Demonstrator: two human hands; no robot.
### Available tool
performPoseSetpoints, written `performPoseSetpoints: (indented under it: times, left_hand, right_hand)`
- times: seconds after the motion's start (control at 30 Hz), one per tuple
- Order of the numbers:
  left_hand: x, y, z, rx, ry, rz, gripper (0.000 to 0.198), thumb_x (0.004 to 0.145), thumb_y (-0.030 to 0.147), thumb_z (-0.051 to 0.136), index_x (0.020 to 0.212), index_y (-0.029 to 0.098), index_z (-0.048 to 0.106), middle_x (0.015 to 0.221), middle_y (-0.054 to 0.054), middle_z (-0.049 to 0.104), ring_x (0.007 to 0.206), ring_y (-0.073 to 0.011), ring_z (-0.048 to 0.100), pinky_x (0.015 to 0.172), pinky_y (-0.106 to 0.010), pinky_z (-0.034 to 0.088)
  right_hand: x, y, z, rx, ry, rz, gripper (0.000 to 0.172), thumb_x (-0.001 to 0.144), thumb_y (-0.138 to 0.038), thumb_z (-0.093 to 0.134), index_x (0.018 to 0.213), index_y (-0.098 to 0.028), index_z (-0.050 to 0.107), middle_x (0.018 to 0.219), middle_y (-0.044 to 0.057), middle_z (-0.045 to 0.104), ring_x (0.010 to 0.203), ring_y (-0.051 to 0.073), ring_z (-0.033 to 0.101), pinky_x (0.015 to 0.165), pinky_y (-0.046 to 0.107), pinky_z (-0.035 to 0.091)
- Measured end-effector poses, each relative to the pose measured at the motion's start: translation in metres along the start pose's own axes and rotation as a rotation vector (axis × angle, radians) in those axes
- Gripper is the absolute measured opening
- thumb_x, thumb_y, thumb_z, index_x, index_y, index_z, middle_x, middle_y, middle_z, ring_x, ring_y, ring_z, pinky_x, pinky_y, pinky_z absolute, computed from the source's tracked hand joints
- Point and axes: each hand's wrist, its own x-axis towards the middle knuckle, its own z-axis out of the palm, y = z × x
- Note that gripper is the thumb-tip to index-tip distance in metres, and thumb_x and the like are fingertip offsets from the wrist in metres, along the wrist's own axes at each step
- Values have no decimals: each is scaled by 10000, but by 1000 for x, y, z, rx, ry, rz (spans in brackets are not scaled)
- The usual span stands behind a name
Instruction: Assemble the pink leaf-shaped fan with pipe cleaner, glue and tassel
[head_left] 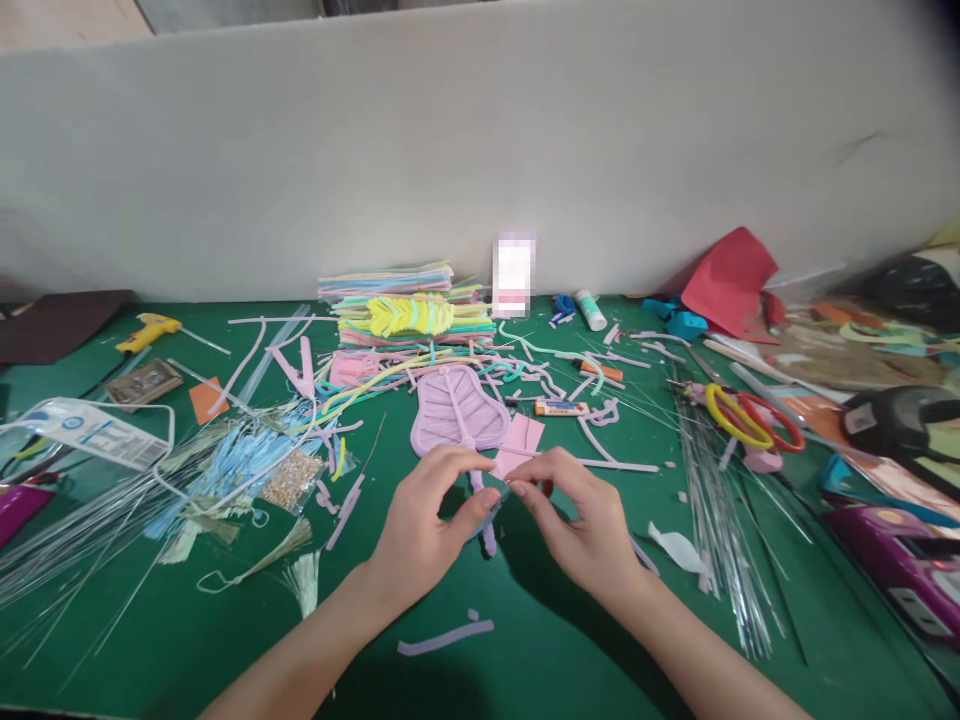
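Note:
My left hand (425,508) and my right hand (587,518) meet in front of me, fingertips almost touching. The fingers of both are curled in a pinch around something small and bluish, too small to make out. Just beyond and below them lies a lilac fan-shaped piece (459,408) made of pipe cleaners, with ribs. Its handle (490,540) runs toward me beneath my fingertips, partly hidden by them. A pink paper square (519,445) lies right behind my right fingertips. Nearer me is a loose lilac pipe cleaner strip (445,638).
Pipe cleaner bundles (412,315) and a phone-like screen (513,275) stand at the back. To the left are a yellow glue gun (150,331), a bag of beads (292,480) and tassels. Yellow-handled scissors (739,417), thin wires (724,530) and a purple device (900,570) lie right.

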Motion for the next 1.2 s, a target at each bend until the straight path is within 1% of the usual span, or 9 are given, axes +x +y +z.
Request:
performPoseSetpoints:
  times: [0.07, 0.13, 0.37, 0.53, 0.6, 0.73, 0.9, 1.07, 1.2]
  left_hand:
    - [0, 2, 2, -43, 36, 5, 81, 916, 255, 555, 955, 203, 603, 932, -36, 651, 919, -163, 613, 821, -277, 481]
    - [0, 3, 3, -62, 31, 10, 58, 919, 231, 545, 897, 196, 587, 877, -25, 633, 874, -150, 606, 797, -265, 474]
    - [0, 3, 2, -49, -30, 48, 43, 917, 182, 524, 883, 183, 551, 869, -29, 588, 853, -146, 565, 784, -269, 451]
    - [0, 3, 0, -25, -93, 88, 75, 920, 168, 510, 855, 185, 544, 844, -27, 597, 835, -152, 553, 774, -279, 440]
    - [0, 2, 0, -31, -128, 101, 86, 918, 161, 509, 841, 183, 540, 827, -22, 597, 824, -151, 546, 770, -281, 434]
    - [0, 3, -1, -78, -181, 108, 97, 918, 159, 508, 832, 182, 547, 817, -21, 595, 820, -148, 539, 770, -281, 431]
    - [0, 3, -4, -148, -216, 110, 78, 906, 162, 525, 837, 186, 552, 826, -24, 585, 830, -151, 539, 761, -277, 441]
    - [0, 1, -4, -177, -215, 110, 66, 901, 159, 527, 849, 187, 557, 846, -28, 574, 839, -152, 537, 766, -278, 442]
    - [1, 2, -5, -163, -208, 146, 61, 905, 149, 533, 863, 183, 562, 844, -29, 590, 851, -151, 546, 782, -275, 442]
  right_hand:
    - [0, -2, 0, 0, -6, -81, 117, 888, -135, 545, 878, -217, 627, 760, 28, 674, 707, 155, 598, 624, 284, 486]
    - [-1, -3, 1, 1, -13, -126, 134, 884, -114, 548, 911, -221, 625, 773, 32, 678, 726, 164, 599, 639, 299, 487]
    - [-2, -3, -3, -40, -54, -229, 193, 851, -74, 567, 970, -223, 601, 833, 46, 692, 760, 176, 613, 692, 332, 491]
    - [1, -1, -13, -226, -168, -368, 187, 836, -113, 566, 976, -225, 619, 854, 58, 703, 773, 190, 624, 692, 337, 485]
    - [2, -2, -15, -263, -202, -395, 175, 834, -119, 560, 961, -224, 618, 838, 55, 701, 761, 189, 615, 683, 336, 481]
    - [3, -5, -15, -141, -206, -348, 134, 820, -105, 554, 876, -222, 589, 774, 39, 676, 688, 165, 569, 632, 313, 475]
    - [2, -12, -11, -4, -154, -289, 131, 794, -86, 553, 812, -213, 577, 722, 29, 639, 650, 142, 565, 581, 266, 478]
    - [-1, -15, -6, 79, -98, -206, 137, 784, -80, 546, 773, -214, 566, 679, 13, 597, 622, 131, 559, 555, 250, 466]
    - [0, -13, -8, 85, -117, -190, 131, 790, -77, 562, 783, -208, 567, 678, 11, 595, 636, 130, 556, 573, 251, 460]
